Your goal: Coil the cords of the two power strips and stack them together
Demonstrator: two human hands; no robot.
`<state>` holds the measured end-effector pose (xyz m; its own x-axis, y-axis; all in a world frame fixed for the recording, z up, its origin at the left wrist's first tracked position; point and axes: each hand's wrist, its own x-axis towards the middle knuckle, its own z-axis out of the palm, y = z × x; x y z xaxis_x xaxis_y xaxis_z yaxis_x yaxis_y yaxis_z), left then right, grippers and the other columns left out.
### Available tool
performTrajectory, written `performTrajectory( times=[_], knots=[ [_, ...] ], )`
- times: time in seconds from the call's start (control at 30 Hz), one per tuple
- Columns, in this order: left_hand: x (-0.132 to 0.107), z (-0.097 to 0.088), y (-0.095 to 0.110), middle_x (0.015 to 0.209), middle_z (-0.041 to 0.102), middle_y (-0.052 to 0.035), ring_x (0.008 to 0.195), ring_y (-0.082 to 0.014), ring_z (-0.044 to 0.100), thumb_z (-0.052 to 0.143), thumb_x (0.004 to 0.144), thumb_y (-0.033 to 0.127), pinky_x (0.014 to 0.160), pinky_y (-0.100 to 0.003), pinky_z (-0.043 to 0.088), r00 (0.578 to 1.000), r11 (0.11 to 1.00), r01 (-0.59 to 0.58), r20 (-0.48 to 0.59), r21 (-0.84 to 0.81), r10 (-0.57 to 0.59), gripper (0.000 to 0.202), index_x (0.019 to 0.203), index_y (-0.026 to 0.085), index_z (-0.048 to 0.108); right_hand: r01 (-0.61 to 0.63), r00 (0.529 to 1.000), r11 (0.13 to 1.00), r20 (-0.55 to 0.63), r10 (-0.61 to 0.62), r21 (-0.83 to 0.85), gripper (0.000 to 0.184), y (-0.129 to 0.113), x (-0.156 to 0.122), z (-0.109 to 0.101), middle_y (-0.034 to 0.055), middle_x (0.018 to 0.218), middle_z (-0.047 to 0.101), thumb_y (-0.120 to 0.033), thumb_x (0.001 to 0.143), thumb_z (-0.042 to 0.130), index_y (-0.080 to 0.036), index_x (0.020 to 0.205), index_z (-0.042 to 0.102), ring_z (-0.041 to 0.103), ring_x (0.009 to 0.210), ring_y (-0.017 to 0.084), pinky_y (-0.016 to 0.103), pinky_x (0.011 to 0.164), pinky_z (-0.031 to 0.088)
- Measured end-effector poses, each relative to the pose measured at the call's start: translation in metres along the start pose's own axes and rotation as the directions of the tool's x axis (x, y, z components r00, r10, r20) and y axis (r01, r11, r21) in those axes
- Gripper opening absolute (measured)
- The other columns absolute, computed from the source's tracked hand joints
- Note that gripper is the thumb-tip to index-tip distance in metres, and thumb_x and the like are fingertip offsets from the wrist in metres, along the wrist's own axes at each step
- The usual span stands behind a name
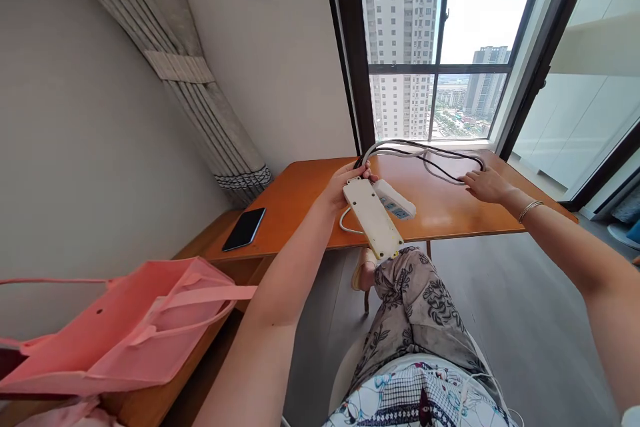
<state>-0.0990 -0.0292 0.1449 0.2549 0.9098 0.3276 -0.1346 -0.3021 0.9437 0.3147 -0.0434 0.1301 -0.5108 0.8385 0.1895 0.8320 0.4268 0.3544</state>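
Note:
A bundle of black and grey-white cables [400,145] arches over the far part of the wooden table, stretched between my two hands. My left hand [345,183] is closed round its left end. Just below that hand, a cream power strip [373,219] hangs with its screwed back towards me and its lower end past the table's front edge. Behind it is a white power strip [395,200] with its sockets showing. My right hand [485,185] pinches the looped right end of the cables, above the table's right part.
The orange-brown wooden table [450,217] stands against the window. A dark phone [244,229] lies on its left part. At the lower left, a pink bag [165,320] rests on a wooden surface. A curtain [190,87] hangs at the left wall.

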Motion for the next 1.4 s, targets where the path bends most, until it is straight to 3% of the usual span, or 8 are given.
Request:
performTrajectory(
  times=[0.17, 0.4, 0.57, 0.73, 0.83, 1.1, 1.27, 1.4],
  knots=[
    [0.013, 0.018, 0.002, 0.071, 0.063, -0.0013, 0.073, -0.0175, 0.066, 0.078, 0.070, 0.050, 0.068, -0.030, 0.052, 0.998, 0.999, 0.032, -0.064, 0.037, -0.030, 0.040, 0.079, 0.017, 0.057, 0.240, 0.955, 0.970, 0.189, -0.231, -0.027, 0.027, -0.055, 0.004, -0.019, 0.0145, 0.100, 0.075, -0.023, 0.096, 0.047, -0.015, 0.106, 0.071, 0.069, 0.087, 0.024, 0.031, 0.069, 0.039],
    [0.017, 0.047, -0.015, 0.069, 0.063, 0.0019, 0.067, -0.0144, 0.062, 0.076, 0.071, 0.055, 0.061, -0.025, 0.046, 0.999, 0.969, 0.038, -0.028, 0.243, -0.032, 0.045, 0.086, 0.019, 0.052, 0.231, 0.938, 0.870, 0.139, -0.319, 0.436, 0.025, -0.087, 0.028, -0.117, 0.0052, 0.073, 0.067, -0.036, 0.091, 0.056, -0.017, 0.082, 0.070, 0.053, 0.062, 0.014, 0.027, 0.058, 0.033],
    [0.011, 0.071, -0.016, 0.076, 0.064, 0.0002, 0.070, -0.0140, 0.060, 0.080, 0.067, 0.059, 0.065, -0.026, 0.048, 0.982, 0.956, -0.110, 0.178, 0.273, 0.062, 0.053, 0.091, 0.017, 0.058, -0.067, 0.907, 0.294, 0.181, -0.380, 0.954, 0.031, -0.096, 0.055, -0.141, -0.0027, 0.064, 0.045, -0.044, 0.094, 0.060, -0.016, 0.079, 0.057, 0.038, 0.056, 0.008, 0.022, 0.050, 0.031],
    [0.011, 0.078, -0.021, 0.089, 0.069, -0.0038, 0.076, -0.0160, 0.061, 0.080, 0.069, 0.056, 0.069, -0.030, 0.052, 0.965, 0.978, -0.149, 0.236, 0.146, 0.112, 0.060, 0.110, 0.016, 0.063, -0.231, 0.943, -0.356, 0.119, -0.311, 0.906, 0.027, -0.108, 0.067, -0.136, -0.0066, 0.064, 0.031, -0.038, 0.096, 0.061, -0.018, 0.083, 0.048, 0.029, 0.051, 0.006, 0.013, 0.036, 0.017],
    [0.011, 0.075, -0.026, 0.088, 0.069, -0.0033, 0.078, -0.0167, 0.062, 0.081, 0.068, 0.052, 0.071, -0.030, 0.051, 0.971, 0.985, -0.117, 0.225, 0.128, 0.086, 0.058, 0.111, 0.017, 0.064, -0.288, 0.935, -0.554, 0.103, -0.340, 0.781, 0.020, -0.118, 0.070, -0.139, -0.0064, 0.066, 0.032, -0.030, 0.099, 0.056, -0.019, 0.085, 0.047, 0.026, 0.049, 0.005, 0.009, 0.032, 0.017],
    [0.001, 0.084, -0.015, 0.075, 0.064, -0.0014, 0.073, -0.0155, 0.055, 0.081, 0.066, 0.040, 0.068, -0.031, 0.049, 0.962, 0.934, -0.060, 0.271, 0.351, -0.040, 0.041, 0.096, 0.015, 0.069, -0.199, 0.974, -0.679, 0.065, -0.218, 0.707, 0.018, -0.134, 0.083, -0.140, -0.0038, 0.067, 0.049, -0.021, 0.100, 0.052, -0.018, 0.084, 0.047, 0.048, 0.054, 0.006, 0.008, 0.032, 0.031],
    [-0.002, 0.084, -0.006, 0.076, 0.061, -0.0014, 0.071, -0.0126, 0.054, 0.082, 0.063, 0.034, 0.065, -0.027, 0.047, 0.900, 0.937, -0.139, 0.435, 0.319, -0.015, 0.038, 0.092, 0.015, 0.068, -0.015, 0.994, -0.473, 0.066, 0.091, 0.881, 0.012, -0.120, 0.091, -0.128, 0.0058, 0.088, 0.070, -0.018, 0.097, 0.058, -0.015, 0.085, 0.056, 0.062, 0.071, 0.009, 0.015, 0.049, 0.047],
    [-0.007, 0.079, 0.000, 0.080, 0.063, -0.0023, 0.075, -0.0128, 0.058, 0.079, 0.067, 0.033, 0.072, -0.028, 0.049, 0.882, 0.953, -0.146, 0.472, 0.267, 0.004, 0.039, 0.098, 0.014, 0.066, -0.039, 0.967, -0.267, 0.104, 0.233, 0.963, 0.014, -0.114, 0.089, -0.106, 0.0052, 0.088, 0.071, -0.018, 0.095, 0.058, -0.014, 0.083, 0.062, 0.059, 0.069, 0.007, 0.017, 0.060, 0.049]
  ],
)
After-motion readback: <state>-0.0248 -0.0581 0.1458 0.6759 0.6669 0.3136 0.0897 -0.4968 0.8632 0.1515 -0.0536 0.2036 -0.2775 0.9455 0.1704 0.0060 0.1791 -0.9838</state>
